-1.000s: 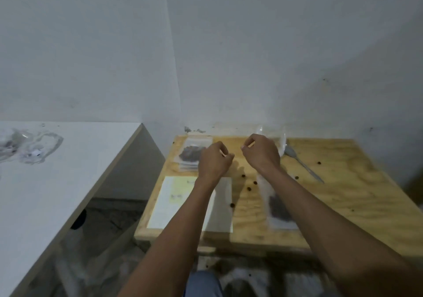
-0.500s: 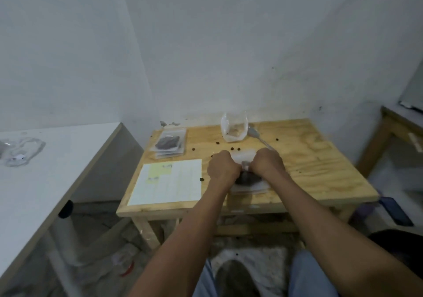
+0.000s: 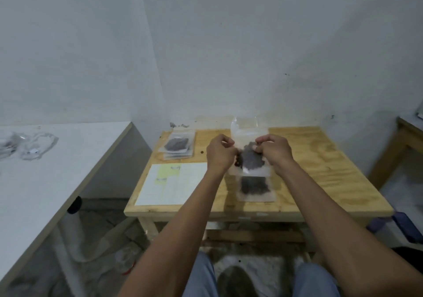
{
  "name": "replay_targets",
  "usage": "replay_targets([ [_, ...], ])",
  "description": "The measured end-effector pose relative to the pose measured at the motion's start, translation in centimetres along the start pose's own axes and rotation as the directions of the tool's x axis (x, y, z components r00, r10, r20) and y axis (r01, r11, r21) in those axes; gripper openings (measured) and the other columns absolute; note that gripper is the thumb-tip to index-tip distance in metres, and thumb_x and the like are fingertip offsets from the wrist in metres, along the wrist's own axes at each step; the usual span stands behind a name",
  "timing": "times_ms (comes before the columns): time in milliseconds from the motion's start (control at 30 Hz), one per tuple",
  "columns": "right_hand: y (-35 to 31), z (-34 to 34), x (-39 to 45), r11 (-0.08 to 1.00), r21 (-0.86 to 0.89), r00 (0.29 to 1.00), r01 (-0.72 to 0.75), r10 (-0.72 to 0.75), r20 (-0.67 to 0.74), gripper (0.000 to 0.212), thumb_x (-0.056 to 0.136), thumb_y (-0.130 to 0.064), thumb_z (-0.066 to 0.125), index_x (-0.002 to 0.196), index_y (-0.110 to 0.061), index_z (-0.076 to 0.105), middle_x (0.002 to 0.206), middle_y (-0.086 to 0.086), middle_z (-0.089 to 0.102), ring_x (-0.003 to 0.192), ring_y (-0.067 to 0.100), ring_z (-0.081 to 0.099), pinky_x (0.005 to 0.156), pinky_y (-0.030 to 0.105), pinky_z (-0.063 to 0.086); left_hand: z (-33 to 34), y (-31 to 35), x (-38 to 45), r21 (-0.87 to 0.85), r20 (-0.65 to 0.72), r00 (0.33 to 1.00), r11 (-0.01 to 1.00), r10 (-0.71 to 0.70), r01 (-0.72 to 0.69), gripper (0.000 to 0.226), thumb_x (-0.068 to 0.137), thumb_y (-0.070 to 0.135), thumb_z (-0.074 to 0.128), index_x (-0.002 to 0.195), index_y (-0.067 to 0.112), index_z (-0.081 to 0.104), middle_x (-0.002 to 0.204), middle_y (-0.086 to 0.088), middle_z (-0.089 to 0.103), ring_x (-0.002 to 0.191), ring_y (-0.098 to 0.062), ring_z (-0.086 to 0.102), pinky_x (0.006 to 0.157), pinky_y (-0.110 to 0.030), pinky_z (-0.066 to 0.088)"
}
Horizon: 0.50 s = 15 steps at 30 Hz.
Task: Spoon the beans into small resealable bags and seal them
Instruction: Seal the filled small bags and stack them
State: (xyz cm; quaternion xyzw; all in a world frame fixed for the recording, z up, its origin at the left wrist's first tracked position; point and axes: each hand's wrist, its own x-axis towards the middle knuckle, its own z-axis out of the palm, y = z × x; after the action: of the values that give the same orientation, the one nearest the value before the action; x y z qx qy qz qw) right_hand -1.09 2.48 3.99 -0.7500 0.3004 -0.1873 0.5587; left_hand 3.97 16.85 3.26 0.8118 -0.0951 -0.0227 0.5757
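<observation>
Our left hand (image 3: 220, 153) and right hand (image 3: 275, 150) are both raised above the wooden table (image 3: 320, 166), fingers curled, each pinching one side of a small clear bag (image 3: 250, 159) held between them. Left fingertips grip the bag's left edge, right fingertips grip near its upper right; the exact contact points are blurred. The bag hangs roughly upright, dark beans (image 3: 251, 158) piled in its lower half, clear upper part sticking up above the hands. We can't tell whether its seal strip is closed. Head view only, so that's the one angle we have. Directly below the held bag, a second bag with beans (image 3: 255, 188) lies flat on the table, near the front edge. Far left corner of the table has a stack of filled bags (image 3: 177, 146), lying flat, well apart from the hands. In front of that stack, a white sheet with a yellow patch (image 3: 175, 186) lies flat by the table's left front edge. One loose bean (image 3: 202, 152) sits between the stack and our left hand. A white counter (image 3: 45, 182) stands to the left of the table with crumpled clear plastic (image 3: 34, 145) on it. Bottom of frame shows our knees in blue trousers (image 3: 201, 278) and a dark shoe (image 3: 235, 282) on the floor.
</observation>
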Motion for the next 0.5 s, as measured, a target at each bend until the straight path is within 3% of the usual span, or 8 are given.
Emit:
replay_targets([
  [133,-1.6,1.6,0.5,0.979,0.181,0.996,0.090,-0.091,0.002,0.017,0.087,-0.006,0.077,0.092,-0.021,0.072,0.101,-0.005,0.069,0.094,0.017,0.066,0.081,0.038,0.057,-4.8,-1.3,2.2,-0.138,-0.029,0.999,0.990,-0.022,0.018,0.027,0.089,0.021,0.076,0.101,0.013,0.054,0.091,-0.016,0.073,0.057,-0.020,0.064,0.057,-0.034,0.050],
  [200,-2.0,2.8,0.4,0.970,0.193,0.989,0.149,-0.151,-0.007,0.015,0.090,-0.006,0.075,0.097,-0.019,0.071,0.098,-0.011,0.064,0.091,0.011,0.062,0.081,0.035,0.054,-7.4,-3.2,3.3,0.007,-0.109,0.992,0.998,-0.066,0.067,0.032,0.086,0.025,0.076,0.108,0.013,0.055,0.100,-0.014,0.073,0.071,-0.023,0.069,0.070,-0.039,0.057],
  [267,-2.3,4.0,0.3,0.957,0.200,0.978,0.208,-0.210,-0.013,0.014,0.092,-0.007,0.073,0.100,-0.018,0.070,0.104,-0.006,0.065,0.098,0.015,0.061,0.077,0.031,0.052,-9.7,-5.3,4.0,0.220,-0.185,0.979,0.967,-0.090,0.130,0.035,0.085,0.022,0.075,0.115,0.013,0.058,0.111,-0.009,0.070,0.096,-0.029,0.068,0.082,-0.039,0.054],
  [367,-2.3,6.0,0.4,0.941,0.221,0.960,0.255,-0.273,0.057,0.018,0.092,-0.008,0.071,0.095,-0.025,0.068,0.108,-0.005,0.065,0.105,0.018,0.062,0.076,0.034,0.057,-11.9,-8.2,4.2,0.396,-0.230,0.965,0.893,-0.127,0.212,0.035,0.088,0.018,0.070,0.120,0.016,0.056,0.118,-0.010,0.068,0.101,-0.032,0.065,0.073,-0.035,0.047],
  [500,-2.3,7.8,0.8,0.943,0.198,0.943,0.268,-0.299,0.148,0.021,0.092,-0.009,0.072,0.094,-0.029,0.069,0.113,-0.009,0.066,0.115,0.019,0.060,0.088,0.046,0.059,-12.7,-9.8,4.6,0.395,-0.282,0.933,0.859,-0.223,0.325,0.046,0.088,0.013,0.070,0.129,0.011,0.049,0.123,-0.015,0.064,0.103,-0.035,0.063,0.072,-0.036,0.045],
])
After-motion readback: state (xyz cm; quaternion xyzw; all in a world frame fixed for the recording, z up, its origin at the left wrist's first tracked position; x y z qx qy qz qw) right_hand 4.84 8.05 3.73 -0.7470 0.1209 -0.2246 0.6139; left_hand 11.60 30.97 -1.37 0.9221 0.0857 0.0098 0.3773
